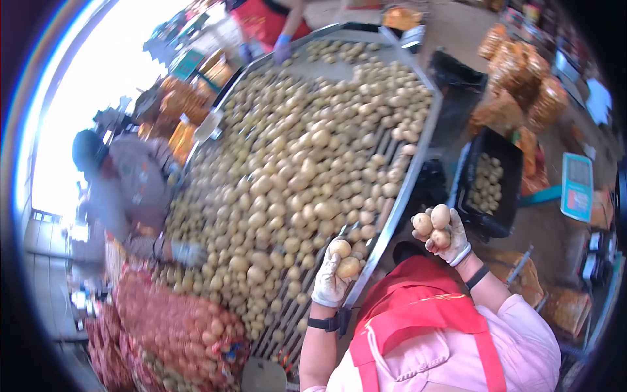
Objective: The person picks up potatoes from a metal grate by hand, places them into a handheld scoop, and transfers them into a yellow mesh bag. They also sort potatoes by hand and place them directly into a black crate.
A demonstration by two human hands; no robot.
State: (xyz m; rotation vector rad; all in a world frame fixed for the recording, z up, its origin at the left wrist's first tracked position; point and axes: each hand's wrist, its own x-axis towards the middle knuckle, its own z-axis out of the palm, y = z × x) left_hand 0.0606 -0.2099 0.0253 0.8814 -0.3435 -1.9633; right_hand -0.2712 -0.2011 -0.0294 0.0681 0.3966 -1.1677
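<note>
My left hand (332,282), in a whitish glove, is closed around a few potatoes (348,267) at the near right edge of the sorting table. My right hand (457,242), also gloved, is raised to the right of the table with three potatoes (440,215) cupped in its fingers. A broad layer of loose potatoes (261,186) covers the slatted sorting table (421,147). Just beyond my right hand stands a black crate (511,171) with small potatoes inside.
A co-worker (127,176) reaches over the table from the left; another person in a red apron (268,23) stands at the far end. A red mesh sack of potatoes (176,320) lies at lower left. Filled orange sacks (519,72) and a teal scale (577,186) are at right.
</note>
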